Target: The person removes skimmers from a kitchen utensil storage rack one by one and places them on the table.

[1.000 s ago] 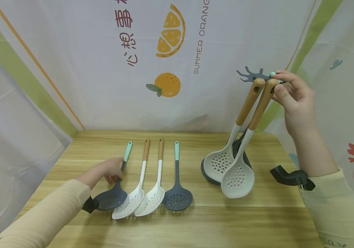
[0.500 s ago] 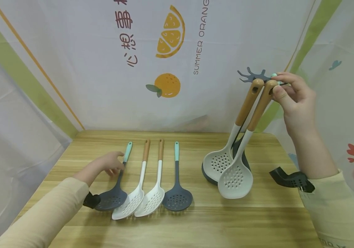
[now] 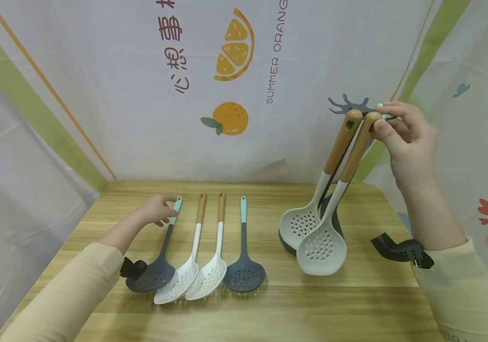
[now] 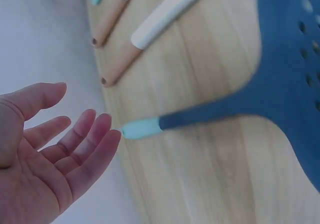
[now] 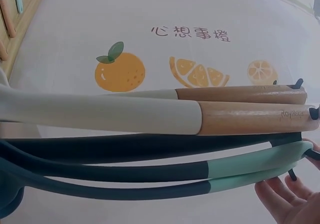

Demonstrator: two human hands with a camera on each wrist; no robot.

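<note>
In the head view a dark slotted skimmer (image 3: 161, 271) with a mint handle lies leftmost on the table. My left hand (image 3: 156, 209) is over its handle; in the left wrist view the loosely bent fingers have their tips right at the mint end (image 4: 142, 128), holding nothing. At the right, my right hand (image 3: 412, 145) pinches handle ends at the top of a dark utensil stand, whose hooks (image 3: 355, 107) fan out. Two white skimmers (image 3: 322, 251) with wooden handles hang there. Mint-handled dark utensils (image 5: 250, 160) hang behind them, their heads largely hidden.
Two white skimmers (image 3: 209, 278) with wooden handles and another dark skimmer (image 3: 244, 274) lie in a row beside the leftmost one. The wooden table (image 3: 269, 313) ends at a white curtain (image 3: 141, 142) printed with oranges.
My left hand has moved up along the dark skimmer from its shaft to its handle end. The hanging white skimmer in front has shifted slightly left, with my right hand still at the handle tops.
</note>
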